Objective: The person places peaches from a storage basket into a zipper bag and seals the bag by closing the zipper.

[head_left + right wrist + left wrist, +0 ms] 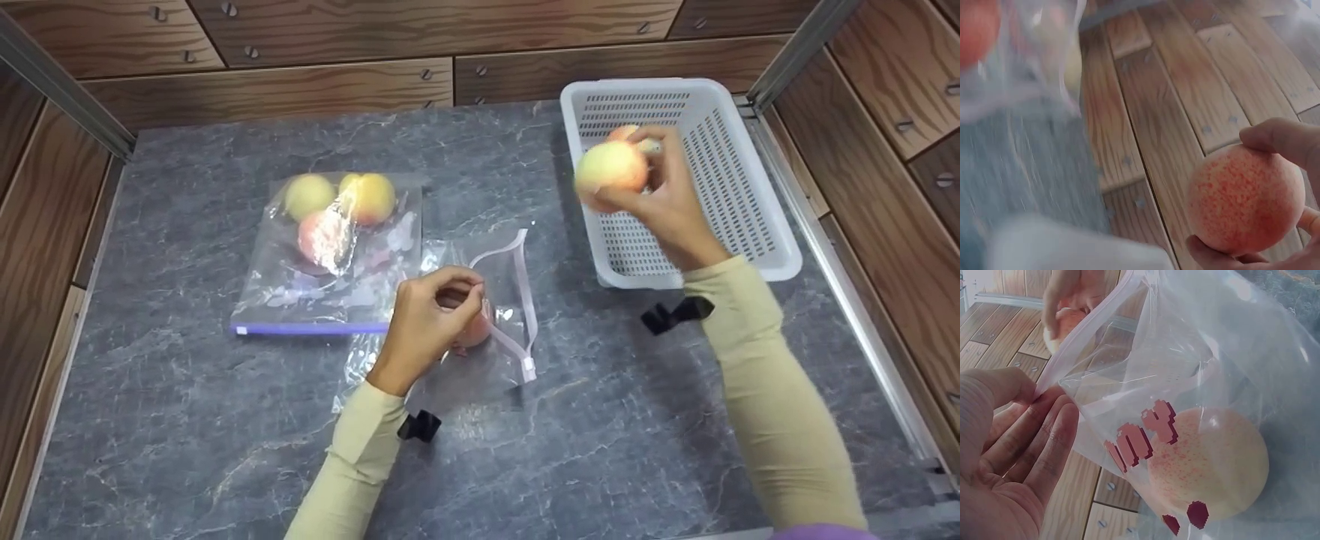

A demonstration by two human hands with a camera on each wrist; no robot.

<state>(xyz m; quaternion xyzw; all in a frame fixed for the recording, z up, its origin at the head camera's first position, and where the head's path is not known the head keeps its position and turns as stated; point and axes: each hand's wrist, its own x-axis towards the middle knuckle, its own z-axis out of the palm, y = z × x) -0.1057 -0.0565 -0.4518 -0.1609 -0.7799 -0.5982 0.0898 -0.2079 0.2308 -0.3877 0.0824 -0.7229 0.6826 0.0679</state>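
One peach (1207, 464) lies in the open bag (527, 296), left hand (427, 322) pinching its rim; beyond, the closed bag (315, 328), seemingly finished, holds three; right hand (671, 202), fingers curled, grips another peach (609, 172) over the basket (780, 270), at least one left inside

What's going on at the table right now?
A person is bagging peaches. Their right grip holds a peach that appears, from the head view, over the left side of the white basket, where another peach shows. Their left grip pinches the edge of an open clear bag with one peach inside. To its left lies a purple-zip bag containing three peaches.
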